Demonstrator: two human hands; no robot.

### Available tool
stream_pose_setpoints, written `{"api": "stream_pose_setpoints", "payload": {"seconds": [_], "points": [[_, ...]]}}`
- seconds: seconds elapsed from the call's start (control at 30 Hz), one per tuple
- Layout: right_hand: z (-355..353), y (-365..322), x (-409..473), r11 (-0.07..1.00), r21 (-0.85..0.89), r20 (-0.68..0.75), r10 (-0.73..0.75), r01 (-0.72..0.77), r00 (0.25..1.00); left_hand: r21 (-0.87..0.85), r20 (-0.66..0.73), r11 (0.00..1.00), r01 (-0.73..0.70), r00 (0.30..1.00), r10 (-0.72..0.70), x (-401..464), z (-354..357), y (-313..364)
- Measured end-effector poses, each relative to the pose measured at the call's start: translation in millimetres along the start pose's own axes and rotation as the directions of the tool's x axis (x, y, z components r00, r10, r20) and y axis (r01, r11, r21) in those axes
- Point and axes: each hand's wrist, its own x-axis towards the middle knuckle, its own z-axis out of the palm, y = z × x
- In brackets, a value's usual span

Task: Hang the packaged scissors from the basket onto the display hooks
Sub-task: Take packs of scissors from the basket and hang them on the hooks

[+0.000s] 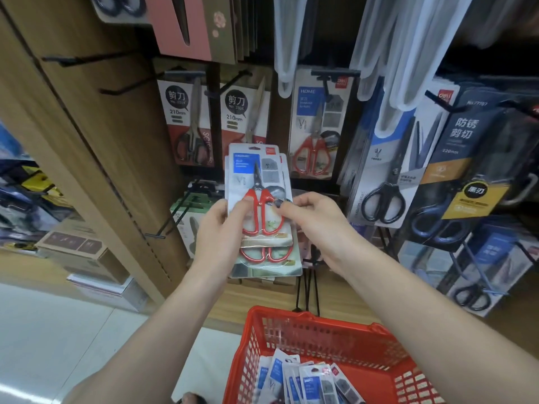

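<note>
Store shelving with black display hooks (pixel 230 83) fills the background; most hooks carry carded scissors, and a matching red-handled pack (pixel 313 126) hangs just right of the work area. Below, a red basket (pixel 291 330) holds further packs (pixel 306 380)

Step in hand: a small stack of packaged scissors (pixel 259 199) is held up in front of the hooks, clear of the basket. The left hand (pixel 221 231) grips the stack from the left edge, thumb across the front. The right hand (pixel 309 211) pinches the right side of the front pack, apparently to separate it

Next move, as judged: lift one pack, align its top hang slot with a hook tip, and slide it on

Pack appearance: clear blister on a card, blue label panel at top, red handles low, blades pointing up. At least two packs overlap; the exact count cannot be told
</note>
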Motion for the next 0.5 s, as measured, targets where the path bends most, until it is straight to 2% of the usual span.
{"api": "stream_pose_setpoints", "payload": {"seconds": [0.13, 0.33, 0.5], "points": [[-9, 8, -3, 0.999, 0.039, 0.011, -0.021, 0.02, 1.0, 0.0, 0.001, 1.0, 0.023, 1.0, -0.023, -1, -2, 4], [-31, 25, -26, 0.982, 0.176, -0.02, -0.066, 0.068, 0.998, 0.068, -0.048, 0.997, -0.039, 0.998, 0.042, 0, -4, 0], [-52, 41, -54, 0.951, 0.197, -0.008, -0.242, 0.239, 0.97, 0.071, -0.059, 0.996, -0.051, 0.997, 0.055, 3, -9, -1]]}}
